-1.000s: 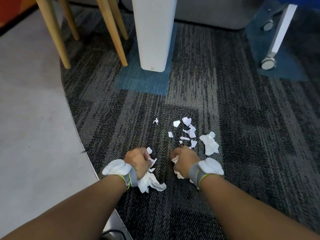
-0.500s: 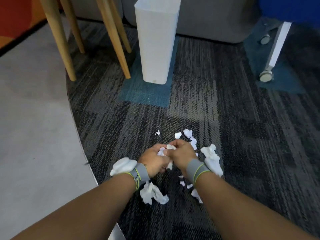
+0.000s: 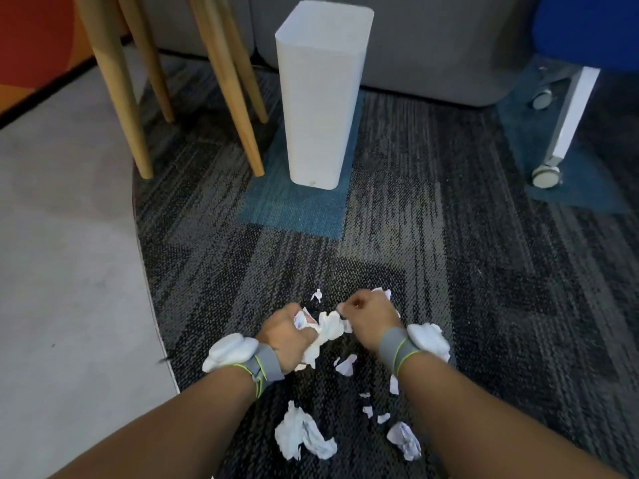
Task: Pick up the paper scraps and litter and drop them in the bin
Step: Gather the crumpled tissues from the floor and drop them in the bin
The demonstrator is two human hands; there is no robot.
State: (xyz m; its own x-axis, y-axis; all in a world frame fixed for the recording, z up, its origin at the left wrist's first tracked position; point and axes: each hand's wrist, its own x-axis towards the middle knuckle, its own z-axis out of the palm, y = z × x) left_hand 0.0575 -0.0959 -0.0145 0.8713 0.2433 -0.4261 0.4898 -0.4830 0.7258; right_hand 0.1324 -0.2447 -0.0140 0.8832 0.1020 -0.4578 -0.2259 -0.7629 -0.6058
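Note:
My left hand (image 3: pixel 288 335) is closed around a bunch of white paper scraps (image 3: pixel 323 331) that hangs out between both fists. My right hand (image 3: pixel 368 318) is also closed, pinching the same bunch at its right side. Both hands hover just above the dark carpet. More torn paper lies below them: a large crumpled piece (image 3: pixel 301 435), a smaller wad (image 3: pixel 404 439), and several small bits (image 3: pixel 345 364). One tiny scrap (image 3: pixel 316 294) lies just beyond my hands. The tall white bin (image 3: pixel 320 108) stands upright straight ahead, well beyond my hands.
Wooden furniture legs (image 3: pixel 238 84) stand left of the bin. A grey sofa base (image 3: pixel 432 46) runs behind it. A white chair leg with castors (image 3: pixel 546 174) is at the right. A pale grey floor (image 3: pixel 62 271) borders the carpet on the left.
My hands rose off the carpet and came together with scraps in them, then parted slightly. The view tilted up, showing the bin's top; some paper stayed on the floor beneath my wrists.

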